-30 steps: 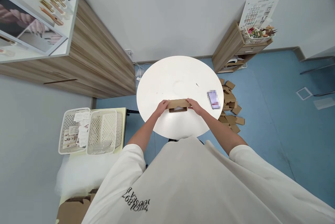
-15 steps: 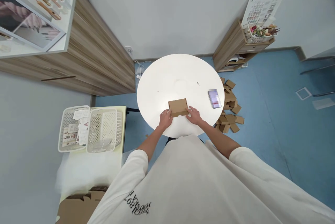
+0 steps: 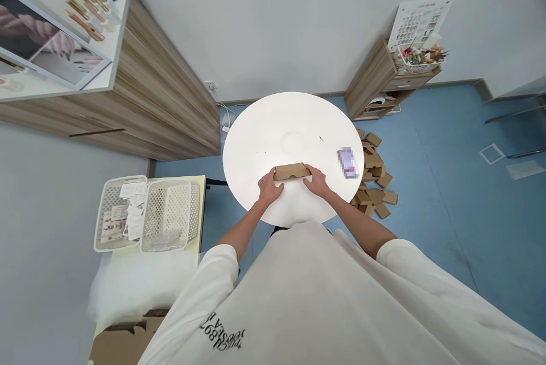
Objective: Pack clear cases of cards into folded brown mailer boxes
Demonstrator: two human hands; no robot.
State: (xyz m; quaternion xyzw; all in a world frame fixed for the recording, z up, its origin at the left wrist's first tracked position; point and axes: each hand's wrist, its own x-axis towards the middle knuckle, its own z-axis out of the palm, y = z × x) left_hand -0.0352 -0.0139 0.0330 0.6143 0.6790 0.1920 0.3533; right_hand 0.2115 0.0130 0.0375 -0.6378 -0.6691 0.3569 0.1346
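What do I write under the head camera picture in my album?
Left hand and right hand hold a small cardboard box by its ends at a round white table.

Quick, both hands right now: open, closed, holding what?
Left hand: closed on the left end of the small brown cardboard box.
Right hand: closed on its right end.

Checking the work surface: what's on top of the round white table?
A cardboard box between left hand and right hand, dark marks, and a pixelated purple item near the right edge. The tabletop under the box is hidden.
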